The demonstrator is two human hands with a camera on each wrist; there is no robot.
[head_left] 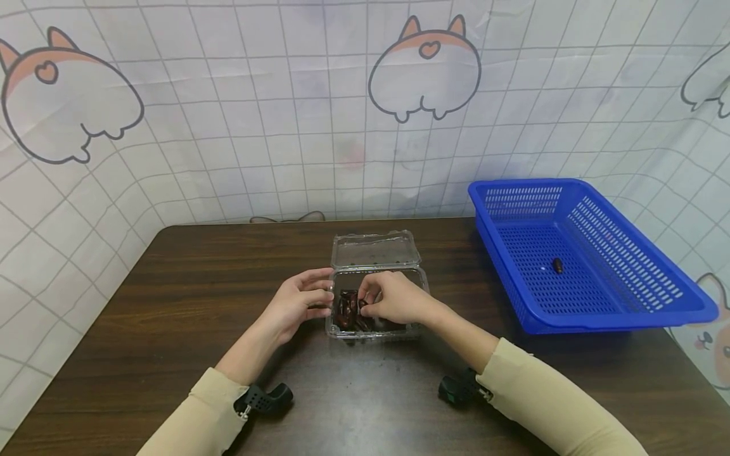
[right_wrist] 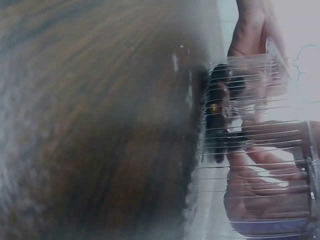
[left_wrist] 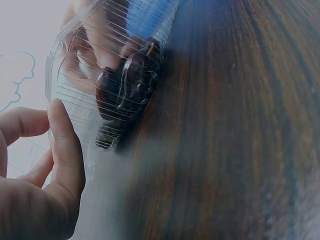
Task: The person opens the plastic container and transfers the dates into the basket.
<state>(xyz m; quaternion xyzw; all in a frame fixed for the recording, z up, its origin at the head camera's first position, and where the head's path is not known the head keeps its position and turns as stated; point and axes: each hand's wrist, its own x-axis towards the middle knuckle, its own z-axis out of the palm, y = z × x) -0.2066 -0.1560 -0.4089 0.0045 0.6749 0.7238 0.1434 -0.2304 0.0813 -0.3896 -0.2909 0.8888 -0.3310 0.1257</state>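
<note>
A clear plastic clamshell box (head_left: 376, 334) lies on the table with its lid (head_left: 375, 251) folded back. Dark brown, glossy dates (head_left: 345, 310) are heaped in its left half. Against the box's left side rest the spread fingers of my left hand (head_left: 298, 299), and the left wrist view has its thumb (left_wrist: 65, 135) right at the rim. My right hand (head_left: 395, 297) reaches into the box from the right, its thumb and fingertips pinching a date at the heap's edge. Through the ribbed wall, the right wrist view shows those curled fingers (right_wrist: 250, 175) among the dates.
A blue plastic basket (head_left: 513, 297) stands at the right of the table, with a single date (head_left: 557, 265) on its floor. The dark wooden table (head_left: 228, 253) meets a cloth-covered wall (head_left: 285, 158) at the back. Black wrist mounts (head_left: 265, 400) hang beneath both sleeves.
</note>
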